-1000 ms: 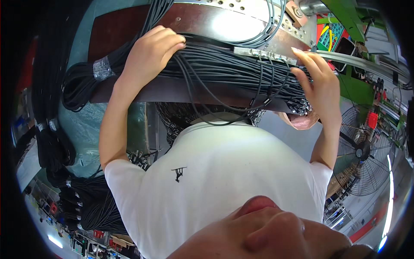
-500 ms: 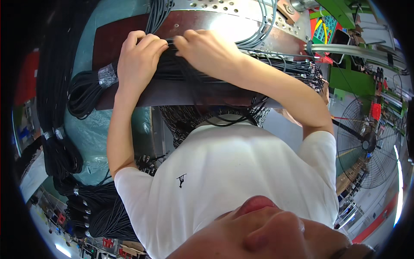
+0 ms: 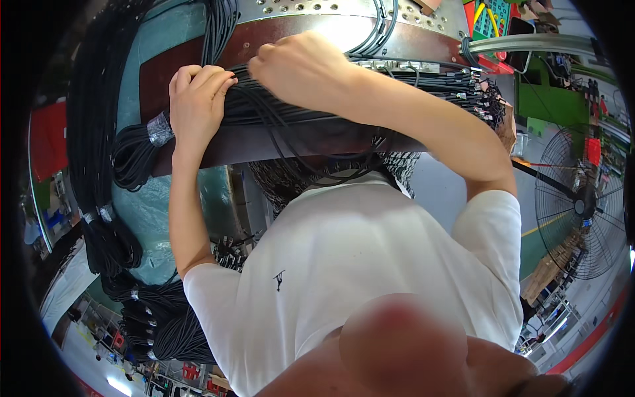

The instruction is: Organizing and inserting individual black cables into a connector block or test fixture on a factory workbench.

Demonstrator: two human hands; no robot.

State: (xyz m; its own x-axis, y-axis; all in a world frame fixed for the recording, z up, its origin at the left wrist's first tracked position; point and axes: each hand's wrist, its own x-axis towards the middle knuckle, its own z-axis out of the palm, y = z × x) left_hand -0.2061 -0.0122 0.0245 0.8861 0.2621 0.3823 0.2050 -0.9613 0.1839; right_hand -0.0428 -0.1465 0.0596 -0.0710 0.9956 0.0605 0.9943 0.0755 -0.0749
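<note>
Pinched fingers of my left hand (image 3: 198, 99) close on a black cable at the left part of a long cable bundle (image 3: 291, 119). Just to its right, my right hand (image 3: 297, 69) is curled shut over black cable beside the left fingertips; its palm side is hidden. Loose black strands hang from the bundle in a loop (image 3: 297, 155) toward my white shirt. Left of my left hand, a looped cable end (image 3: 132, 162) is bound with clear wrap (image 3: 159, 129). Metal-tipped connectors (image 3: 469, 96) fan out at the bundle's right end. Beneath lies a dark red-brown board (image 3: 155, 83).
More black cable bundles (image 3: 86, 145) hang over green sheeting (image 3: 155, 225) at the left. Another cable bunch (image 3: 220, 30) crosses the board's back edge near a perforated metal plate (image 3: 304, 8). A metal rail (image 3: 529, 44) and a caged fan (image 3: 579, 205) are on the right.
The view has shifted a little. My two hands stay close together at the bundle. The loose strands, blurred before, now hang in a clearer loop with ends showing below my right forearm.
</note>
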